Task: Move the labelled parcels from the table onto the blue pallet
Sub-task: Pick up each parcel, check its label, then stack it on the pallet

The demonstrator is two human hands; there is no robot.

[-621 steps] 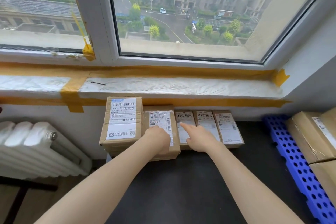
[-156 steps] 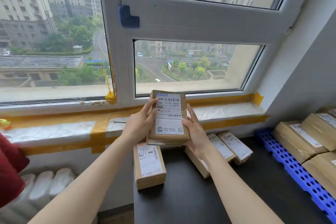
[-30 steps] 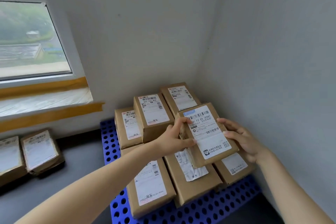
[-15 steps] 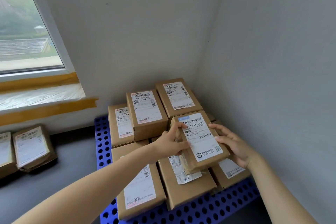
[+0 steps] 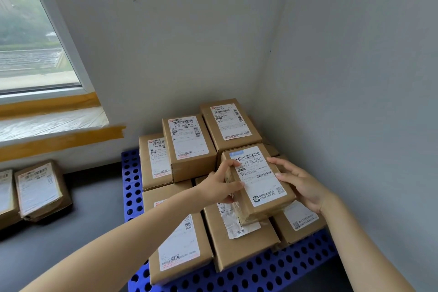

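I hold a brown labelled parcel (image 5: 258, 180) with both hands over the stack on the blue pallet (image 5: 260, 275). My left hand (image 5: 221, 186) grips its left edge, thumb on top. My right hand (image 5: 301, 185) presses against its right side with fingers spread over the top edge. The parcel sits tilted on the lower parcels, just in front of the upper-layer box (image 5: 228, 125) in the corner. Several labelled parcels fill the pallet in two layers. Two more parcels (image 5: 40, 189) lie on the dark table at the left.
Grey walls meet in a corner right behind the stack. A window (image 5: 30, 50) with a sill taped in orange (image 5: 59, 142) is at the upper left. The dark tabletop (image 5: 71, 232) stretches between the left parcels and the pallet.
Both hands have lowered the parcel onto the stack, close behind the upper-layer boxes. The view has drifted slightly right and closer to the pallet.
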